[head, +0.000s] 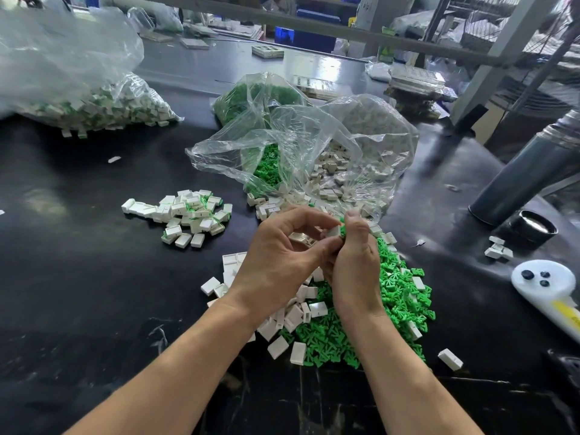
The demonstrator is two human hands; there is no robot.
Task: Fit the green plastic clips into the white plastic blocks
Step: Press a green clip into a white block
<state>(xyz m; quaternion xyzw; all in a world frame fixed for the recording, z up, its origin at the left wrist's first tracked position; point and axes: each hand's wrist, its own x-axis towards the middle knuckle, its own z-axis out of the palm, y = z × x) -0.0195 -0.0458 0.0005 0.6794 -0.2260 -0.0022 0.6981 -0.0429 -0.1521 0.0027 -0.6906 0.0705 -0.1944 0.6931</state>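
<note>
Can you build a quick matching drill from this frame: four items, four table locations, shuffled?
Items:
1. small pile of assembled blocks
2. loose green clips
3. dark grey cylinder
4. large bag of finished pieces

Locations:
A. far left of the table
B. right edge, leaning
C. under and right of the right hand
D. left of the left hand

Pairs: 1-D, 2-C, 3-B, 4-A

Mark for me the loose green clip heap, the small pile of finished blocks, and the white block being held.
loose green clip heap (395,312), head view, on bare green clips right of the wrist.
pile of finished blocks (188,216), head view, middle of the pile.
held white block (333,231), head view, its white face between both hands' fingertips.
</note>
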